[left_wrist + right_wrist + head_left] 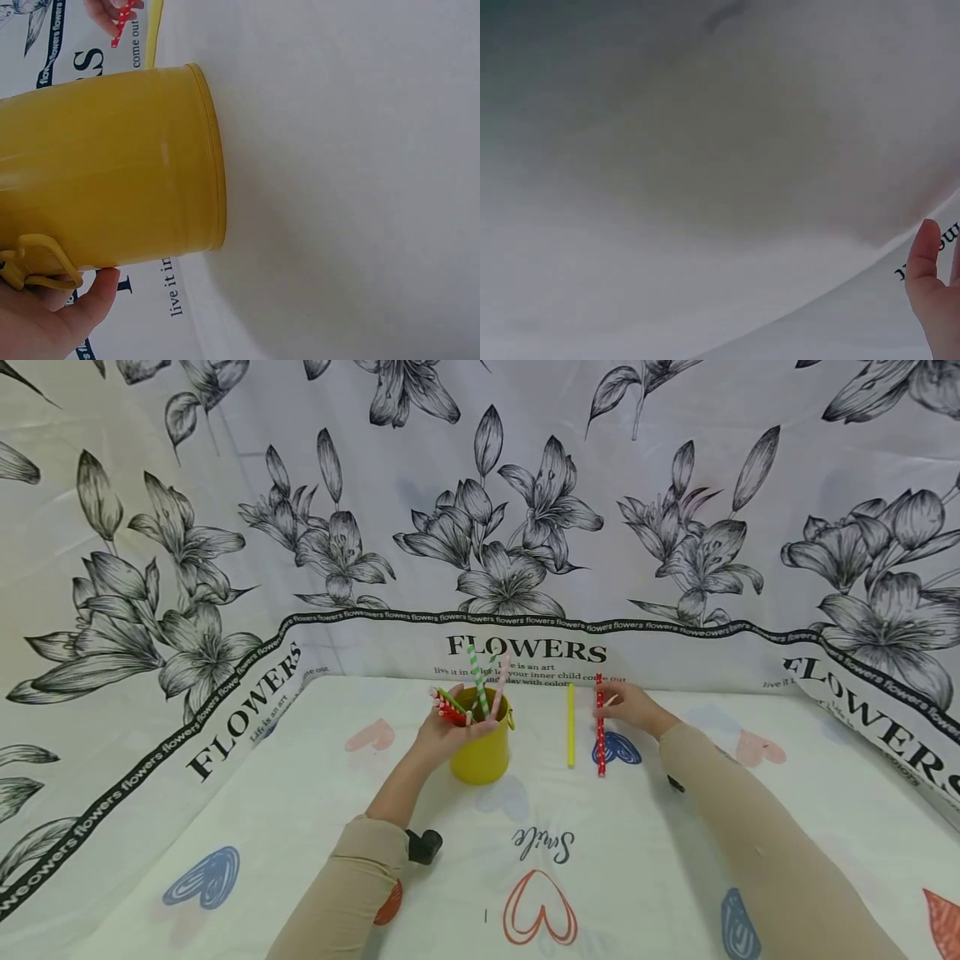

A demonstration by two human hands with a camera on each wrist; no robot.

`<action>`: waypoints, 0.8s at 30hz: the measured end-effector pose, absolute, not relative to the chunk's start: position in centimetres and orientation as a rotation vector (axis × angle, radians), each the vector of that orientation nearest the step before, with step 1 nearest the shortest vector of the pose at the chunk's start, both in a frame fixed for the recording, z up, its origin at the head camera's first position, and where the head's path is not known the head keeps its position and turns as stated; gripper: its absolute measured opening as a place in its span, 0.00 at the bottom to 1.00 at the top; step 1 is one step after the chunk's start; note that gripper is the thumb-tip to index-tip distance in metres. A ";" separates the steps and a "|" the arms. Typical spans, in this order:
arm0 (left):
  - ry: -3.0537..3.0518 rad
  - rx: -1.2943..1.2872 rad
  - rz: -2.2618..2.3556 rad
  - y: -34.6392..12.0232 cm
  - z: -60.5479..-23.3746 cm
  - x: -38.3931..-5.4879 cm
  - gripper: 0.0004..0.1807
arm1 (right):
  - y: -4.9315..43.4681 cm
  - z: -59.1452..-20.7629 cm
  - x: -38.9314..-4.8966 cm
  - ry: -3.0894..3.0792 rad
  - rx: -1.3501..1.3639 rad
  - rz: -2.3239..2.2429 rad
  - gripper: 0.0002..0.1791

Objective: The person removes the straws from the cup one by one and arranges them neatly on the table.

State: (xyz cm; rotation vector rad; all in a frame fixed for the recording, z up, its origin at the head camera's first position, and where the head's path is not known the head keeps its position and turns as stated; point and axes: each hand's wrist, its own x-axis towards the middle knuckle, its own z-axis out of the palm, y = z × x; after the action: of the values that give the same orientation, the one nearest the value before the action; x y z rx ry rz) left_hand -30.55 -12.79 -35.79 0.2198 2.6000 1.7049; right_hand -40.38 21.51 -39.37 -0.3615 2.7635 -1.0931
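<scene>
My left hand (441, 737) grips a small yellow bucket (482, 758) at its side near the rim. Its fingers also show beside the handle lug (45, 259) in the left wrist view. Several paper straws stand in the bucket, among them a green-striped straw (477, 672), a pale pink straw (501, 683) and a bunch of red straws (450, 710). To the right, my right hand (633, 706) pinches a red straw with white dots (601, 735) above the table. Only part of this right hand (934, 289) shows in the right wrist view, without the straw.
Left of the red straw lies a yellow straw (571, 727) on the white tablecloth (465, 860), which is printed with hearts and words. Behind the table hangs a flower-patterned cloth (420, 468), and it also runs along both sides.
</scene>
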 end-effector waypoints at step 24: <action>2.663 0.246 1.614 -12.8 -35.4 -30.1 0.47 | 20.6 -38.0 -36.7 2.497 -0.296 -0.618 0.54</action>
State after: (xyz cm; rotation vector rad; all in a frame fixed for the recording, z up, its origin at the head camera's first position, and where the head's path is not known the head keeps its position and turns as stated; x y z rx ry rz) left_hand -30.14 -12.75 -35.45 0.2456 2.6631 1.6140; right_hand -36.74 20.57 -37.99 -0.2957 2.4966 -0.6185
